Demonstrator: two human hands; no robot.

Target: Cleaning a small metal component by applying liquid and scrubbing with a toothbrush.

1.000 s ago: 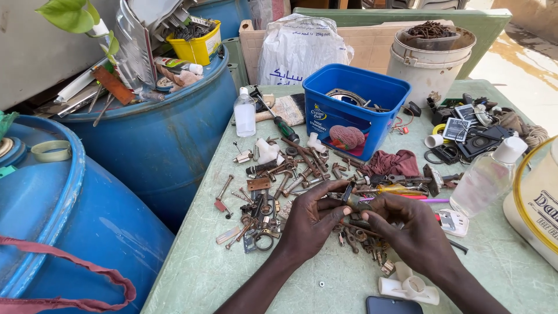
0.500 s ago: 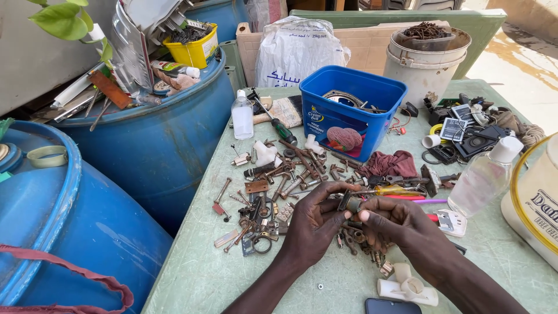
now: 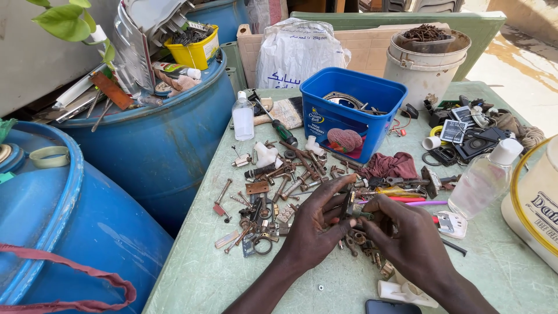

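My left hand [image 3: 314, 232] and right hand [image 3: 407, 241] pinch a small metal part [image 3: 349, 206] together; if my fingertips slip, I judge it vanishes among the rusty bolts [image 3: 279, 186] on the counter [image 3: 192, 279].

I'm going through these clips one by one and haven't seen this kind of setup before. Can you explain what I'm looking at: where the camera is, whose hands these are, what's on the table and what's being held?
There is no machine here. One camera sits on a person's head and looks down at their own two bare hands. The left hand and right hand meet over a green table and together pinch a small dark metal part; what exactly it is, I cannot tell. Around them lies a heap of rusty bolts and hardware. Behind stand a blue tub, a clear bottle and a white bucket. Blue barrels stand at the left.
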